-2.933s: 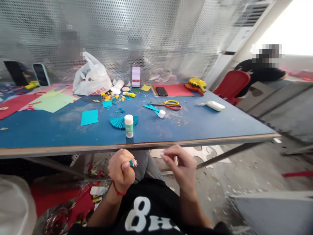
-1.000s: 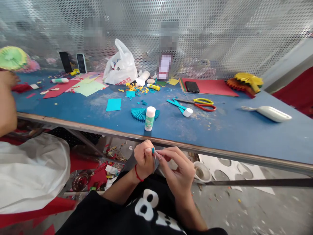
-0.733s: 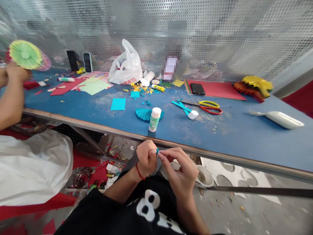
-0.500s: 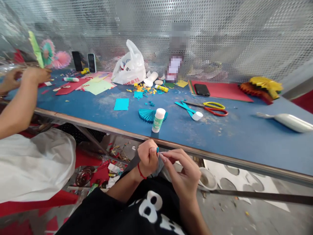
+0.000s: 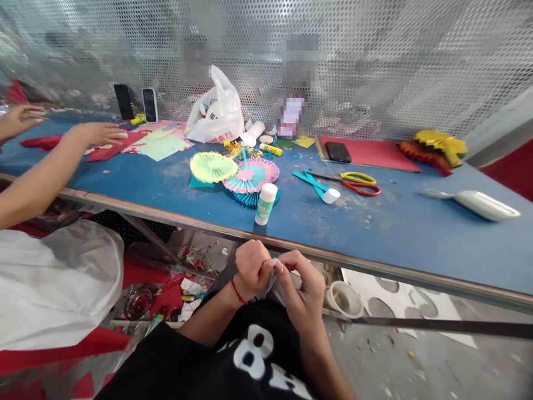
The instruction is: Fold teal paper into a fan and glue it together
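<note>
My left hand [image 5: 252, 270], with a red string at the wrist, is closed in a fist in front of the table edge. Its thumb meets the fingertips of my right hand [image 5: 302, 289], which are pinched together. Whatever lies between the fingers is too small or hidden to make out. Just beyond my hands, a glue stick [image 5: 265, 204] stands upright on the table. Behind it lies a folded teal paper fan [image 5: 250, 199], partly covered by a pink and blue paper fan [image 5: 252, 176]. A yellow-green paper fan [image 5: 213, 167] lies to its left.
Scissors [image 5: 360, 183], teal paper strips [image 5: 310, 184] and a white cap [image 5: 331, 195] lie right of the glue stick. Farther back are a plastic bag [image 5: 217, 114] and a phone [image 5: 338, 151] on red paper. A co-worker's hands [image 5: 94, 135] reach over the table at left.
The pink and yellow-green fans, earlier by the co-worker at left, now lie behind the glue stick. The co-worker's hands are apart from them. The teal bit at my left thumb no longer shows.
</note>
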A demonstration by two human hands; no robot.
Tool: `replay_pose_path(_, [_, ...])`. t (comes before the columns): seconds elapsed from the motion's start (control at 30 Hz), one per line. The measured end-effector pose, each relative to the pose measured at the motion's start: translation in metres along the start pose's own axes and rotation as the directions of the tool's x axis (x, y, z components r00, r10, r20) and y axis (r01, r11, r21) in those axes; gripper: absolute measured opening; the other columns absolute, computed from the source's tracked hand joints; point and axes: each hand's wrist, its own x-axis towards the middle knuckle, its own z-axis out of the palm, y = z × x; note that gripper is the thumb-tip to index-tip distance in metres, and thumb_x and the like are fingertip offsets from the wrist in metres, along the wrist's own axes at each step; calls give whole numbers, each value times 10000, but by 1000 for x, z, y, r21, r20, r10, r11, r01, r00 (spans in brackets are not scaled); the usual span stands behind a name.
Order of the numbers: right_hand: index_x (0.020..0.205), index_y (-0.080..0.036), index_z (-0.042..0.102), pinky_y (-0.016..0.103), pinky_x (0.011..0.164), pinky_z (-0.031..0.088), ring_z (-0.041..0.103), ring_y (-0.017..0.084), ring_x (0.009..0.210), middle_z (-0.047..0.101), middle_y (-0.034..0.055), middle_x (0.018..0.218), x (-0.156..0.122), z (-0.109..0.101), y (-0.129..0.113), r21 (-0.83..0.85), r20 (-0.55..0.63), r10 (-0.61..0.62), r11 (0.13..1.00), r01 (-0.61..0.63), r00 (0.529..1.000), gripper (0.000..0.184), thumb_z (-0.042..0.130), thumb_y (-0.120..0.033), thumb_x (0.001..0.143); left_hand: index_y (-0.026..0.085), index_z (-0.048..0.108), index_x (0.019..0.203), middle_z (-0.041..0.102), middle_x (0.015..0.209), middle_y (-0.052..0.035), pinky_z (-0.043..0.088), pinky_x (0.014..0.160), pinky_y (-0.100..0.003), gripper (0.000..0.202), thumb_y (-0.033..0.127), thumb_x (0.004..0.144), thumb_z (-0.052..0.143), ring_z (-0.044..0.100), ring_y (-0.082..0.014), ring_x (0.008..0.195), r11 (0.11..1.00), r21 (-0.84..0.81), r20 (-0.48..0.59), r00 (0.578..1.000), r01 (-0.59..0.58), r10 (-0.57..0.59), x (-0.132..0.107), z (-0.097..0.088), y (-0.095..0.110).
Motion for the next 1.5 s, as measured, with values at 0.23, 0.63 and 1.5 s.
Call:
replay_pose_path(0.23, [839,-210,566,225,568,419,514,97,598,557,-40,716,-2,6,8,20,19,28,999,-29,999,175,558,-188,1012,223,450,762,523,594,2,343,570,-309,279,229,1041,432,477,-153,554,999,12,37,998,-51,50,0,-1,1])
replay_pose_path(0.63, [777,-215,545,228,551,420,501,101,573,555,-40,670,12,-4,7,-33,-39,-35,999,34,999,222,573,-193,997,203,506,760,557,638,-5,326,610,-311,365,297,1102,424,473,-150,596,999,15,117,992,-39,37,7,-2,3])
replay_pose_path(1.5, [1046,-162,780,374,837,482,692,289,1015,774,159,1103,262,-331,228,-840,-302,490,269,-471,818,239,649,-345,965,183,680,852,622,935,-83,395,952,-514,177,212,1010,606,537,-293,944,764,636,590,706,-109,-391,82,91,1])
